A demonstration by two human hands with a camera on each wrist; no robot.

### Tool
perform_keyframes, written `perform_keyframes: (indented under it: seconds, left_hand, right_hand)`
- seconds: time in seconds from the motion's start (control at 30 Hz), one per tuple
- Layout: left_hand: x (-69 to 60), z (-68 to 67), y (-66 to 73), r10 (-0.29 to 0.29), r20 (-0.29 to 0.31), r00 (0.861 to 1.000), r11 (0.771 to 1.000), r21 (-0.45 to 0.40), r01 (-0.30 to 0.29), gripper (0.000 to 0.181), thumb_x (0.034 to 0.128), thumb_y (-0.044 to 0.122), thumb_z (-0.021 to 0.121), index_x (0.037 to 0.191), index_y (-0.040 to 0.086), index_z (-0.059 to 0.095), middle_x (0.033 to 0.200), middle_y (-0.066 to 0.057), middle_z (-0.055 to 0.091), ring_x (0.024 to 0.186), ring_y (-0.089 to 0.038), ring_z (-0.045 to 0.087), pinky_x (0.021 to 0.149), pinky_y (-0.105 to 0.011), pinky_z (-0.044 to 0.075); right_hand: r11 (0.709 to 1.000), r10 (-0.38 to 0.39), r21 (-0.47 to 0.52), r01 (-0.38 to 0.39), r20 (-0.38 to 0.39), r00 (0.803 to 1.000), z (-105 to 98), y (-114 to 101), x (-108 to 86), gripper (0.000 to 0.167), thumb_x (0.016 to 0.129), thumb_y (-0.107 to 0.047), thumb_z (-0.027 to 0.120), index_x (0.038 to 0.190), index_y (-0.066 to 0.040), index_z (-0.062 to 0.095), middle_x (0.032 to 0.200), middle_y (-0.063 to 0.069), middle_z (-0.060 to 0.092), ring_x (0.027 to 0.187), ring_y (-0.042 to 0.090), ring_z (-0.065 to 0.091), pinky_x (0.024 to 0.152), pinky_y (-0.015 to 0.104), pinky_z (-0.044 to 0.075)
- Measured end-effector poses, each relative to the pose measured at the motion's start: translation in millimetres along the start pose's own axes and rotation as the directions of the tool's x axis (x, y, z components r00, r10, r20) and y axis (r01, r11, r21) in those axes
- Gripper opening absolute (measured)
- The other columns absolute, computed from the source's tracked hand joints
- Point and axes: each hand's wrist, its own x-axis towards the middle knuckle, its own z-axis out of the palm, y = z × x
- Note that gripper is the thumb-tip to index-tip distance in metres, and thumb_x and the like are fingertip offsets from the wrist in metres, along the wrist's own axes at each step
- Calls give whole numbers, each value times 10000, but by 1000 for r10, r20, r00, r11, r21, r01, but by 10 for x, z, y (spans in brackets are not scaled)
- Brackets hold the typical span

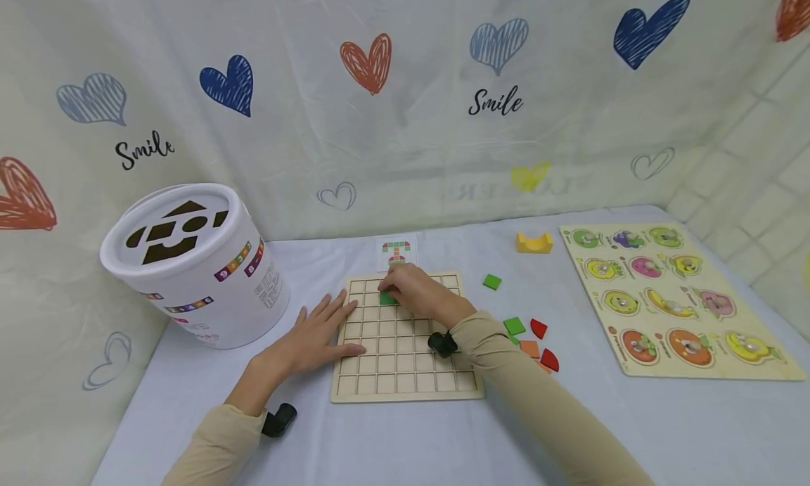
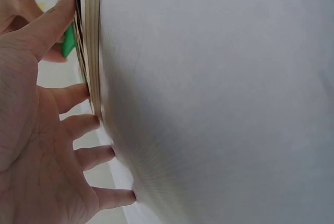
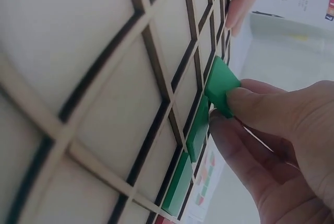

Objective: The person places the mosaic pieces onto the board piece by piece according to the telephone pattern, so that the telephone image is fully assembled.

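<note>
My right hand (image 1: 418, 292) pinches a green tile (image 3: 222, 84) between thumb and fingers, tilted at the far part of the gridded board (image 1: 406, 383), just beside two green pieces (image 3: 197, 132) in its cells. My right forearm (image 1: 531, 387) crosses its right edge; my left hand (image 1: 313, 342) spreads along its left.

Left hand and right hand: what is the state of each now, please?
Left hand: open, touching the left edge of the wooden grid board.
Right hand: closed, pinching a green square tile.
</note>
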Motion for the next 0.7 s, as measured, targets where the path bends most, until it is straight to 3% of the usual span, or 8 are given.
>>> perform_keyframes:
  seconds: [0.7]
  left_hand:
    - [-9, -7, 4, -5, 0, 1000, 1000, -10, 5, 939, 962, 648, 642, 1664, 129, 296, 1754, -117, 107, 1605, -403, 52, 1201, -755, 36]
  right_hand:
    - [999, 3, -41, -2, 18, 1000, 15, -20, 12, 175, 985, 32, 689, 1133, 30, 783, 1069, 128, 677, 1012, 255, 675, 863, 293, 574]
